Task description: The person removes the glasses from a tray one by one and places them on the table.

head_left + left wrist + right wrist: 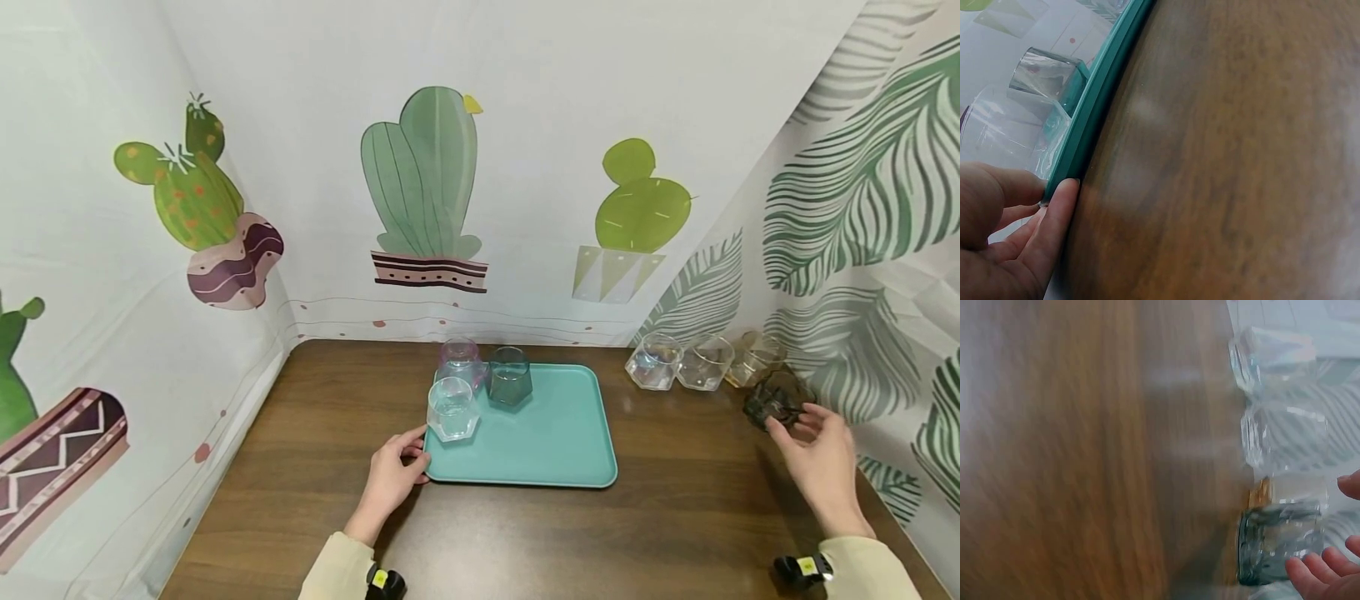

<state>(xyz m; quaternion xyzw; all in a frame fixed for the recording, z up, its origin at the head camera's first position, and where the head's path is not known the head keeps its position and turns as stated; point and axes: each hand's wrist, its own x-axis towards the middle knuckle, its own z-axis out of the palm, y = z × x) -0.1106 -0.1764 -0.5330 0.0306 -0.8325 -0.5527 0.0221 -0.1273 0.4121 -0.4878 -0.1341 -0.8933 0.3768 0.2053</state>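
At the near-left corner of a teal tray (555, 442), my left hand (393, 475) pinches the rim between thumb and fingers. On the tray's left part stand a clear glass (452, 412), a pinkish glass (460, 358) and a dark grey glass (509, 379). Far to the right, my right hand (821, 458) is at another dark grey glass (776, 400). In the right wrist view its fingertips overlap this glass (1282, 544), while the thumb (1349, 485) stands apart. Whether the fingertips touch the glass I cannot tell.
Left of that glass, along the back of the brown wooden table (525, 533), stand an amber glass (753, 360) and two clear glasses, one faintly iridescent (655, 364), the other plain (705, 364). Cloth printed with cacti and leaves (525, 200) hangs close behind and beside them.
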